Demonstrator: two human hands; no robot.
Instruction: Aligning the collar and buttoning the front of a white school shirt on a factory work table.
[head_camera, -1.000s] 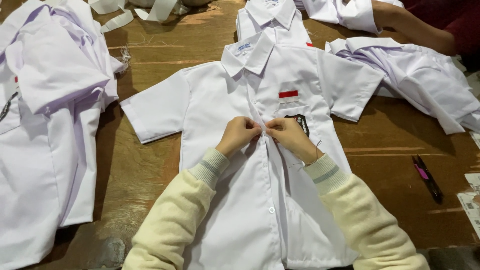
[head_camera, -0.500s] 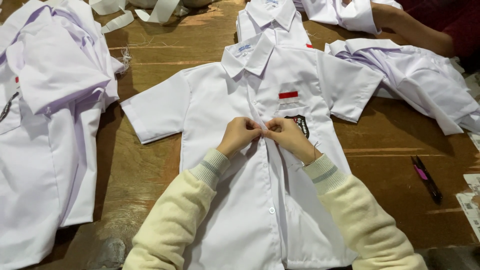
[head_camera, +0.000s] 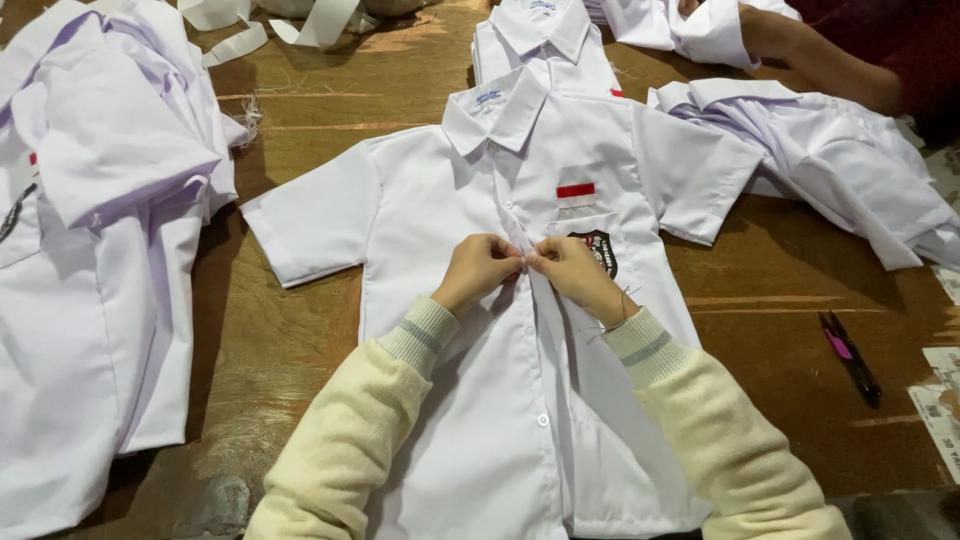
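1. a white short-sleeved shirt is laid flat, front up, on the wooden table, collar away from the wearer.
2. its front placket is pinched at chest height by the left hand and the right hand, fingertips nearly touching.
3. both hands are closed on the fabric beside a dark chest badge.
4. more white shirts are piled at left.
5. a pink-and-black thread snipper is seen well apart at right.
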